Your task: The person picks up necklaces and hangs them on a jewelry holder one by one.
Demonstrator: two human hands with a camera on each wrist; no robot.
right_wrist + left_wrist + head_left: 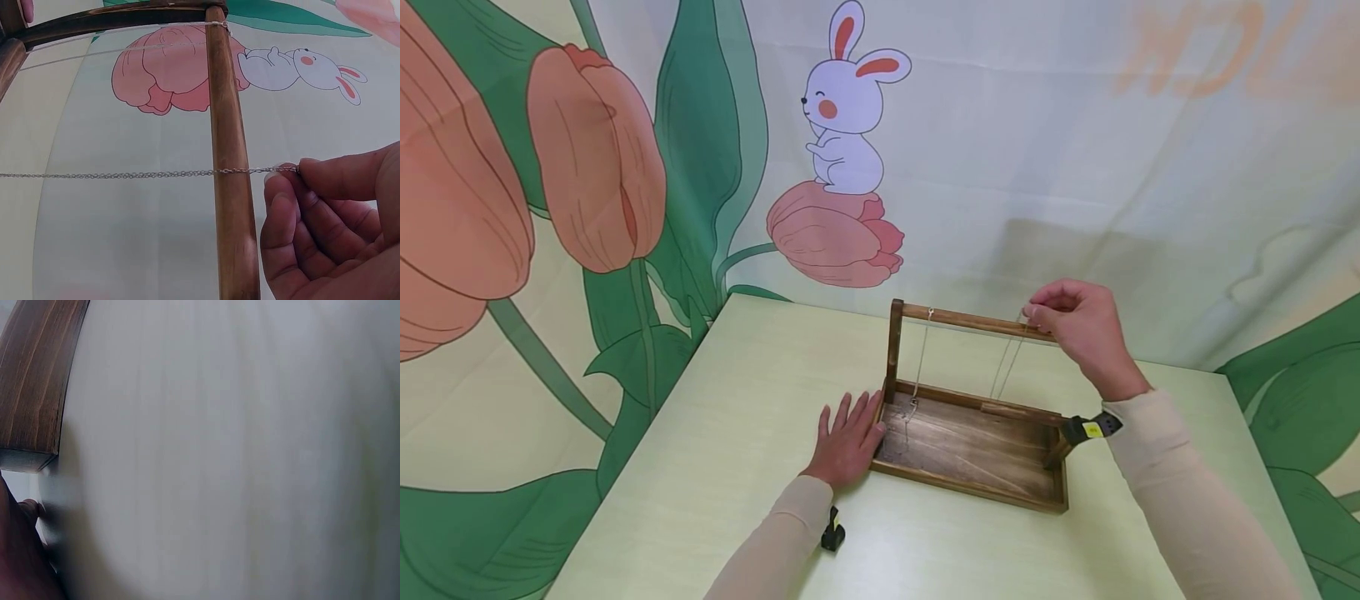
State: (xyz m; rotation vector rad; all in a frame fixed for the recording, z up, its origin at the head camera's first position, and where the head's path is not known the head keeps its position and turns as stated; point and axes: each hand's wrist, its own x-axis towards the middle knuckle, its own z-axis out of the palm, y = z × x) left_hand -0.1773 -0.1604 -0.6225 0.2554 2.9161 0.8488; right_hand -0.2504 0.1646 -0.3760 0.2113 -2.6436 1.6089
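A dark wooden jewelry stand, a shallow tray (pixel 985 454) with a raised crossbar (pixel 970 319), sits on the table. My right hand (pixel 1086 329) is up at the bar's right part. Between thumb and forefinger it pinches the end of a thin silver necklace (pixel 144 175), whose doubled chain runs across the bar in the right wrist view. Another necklace (pixel 922 358) hangs from the bar's left part, its lower end reaching the tray. My left hand (pixel 846 437) rests with outstretched fingers along the tray's left side; the left wrist view catches only a dark edge of it.
The pale table (pixel 752 400) extends around the stand. Behind it hangs a printed cloth (pixel 962 167) with tulips and a rabbit. Dark wrist straps (pixel 1092 428) sit on both sleeves, the right one overlapping the stand's right post in the head view.
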